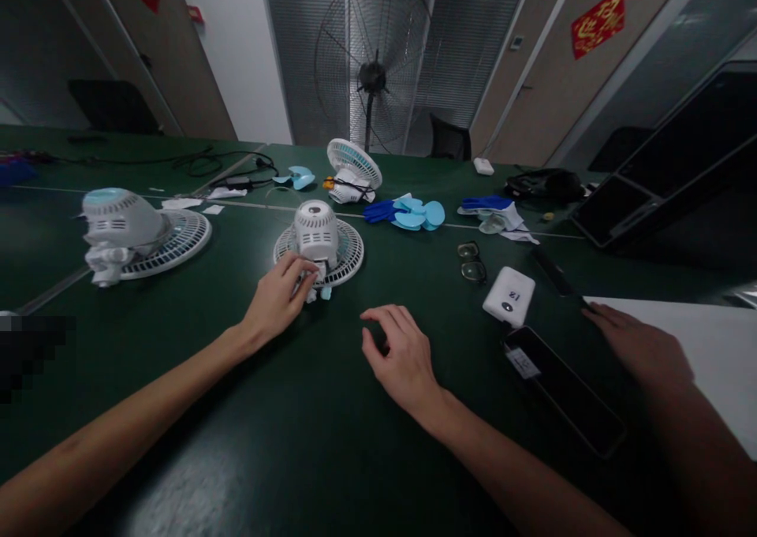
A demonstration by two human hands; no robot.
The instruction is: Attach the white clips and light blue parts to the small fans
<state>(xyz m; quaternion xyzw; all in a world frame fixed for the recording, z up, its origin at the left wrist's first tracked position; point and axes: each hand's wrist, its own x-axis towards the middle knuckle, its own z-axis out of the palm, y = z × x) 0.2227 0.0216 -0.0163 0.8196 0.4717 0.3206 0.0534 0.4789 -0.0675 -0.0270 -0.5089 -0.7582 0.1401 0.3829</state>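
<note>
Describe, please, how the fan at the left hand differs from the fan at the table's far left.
The left hand touches the middle fan; no hand touches the far-left fan.
The middle fan's housing top is white with a dark spot; the far-left fan's shows light blue.
Both have white housings and lie grille-down on the green table.

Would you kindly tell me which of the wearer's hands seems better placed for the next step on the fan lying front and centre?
Probably the left hand: its fingers are at the near side of the fan. The right hand is open, empty and apart from it.
</note>
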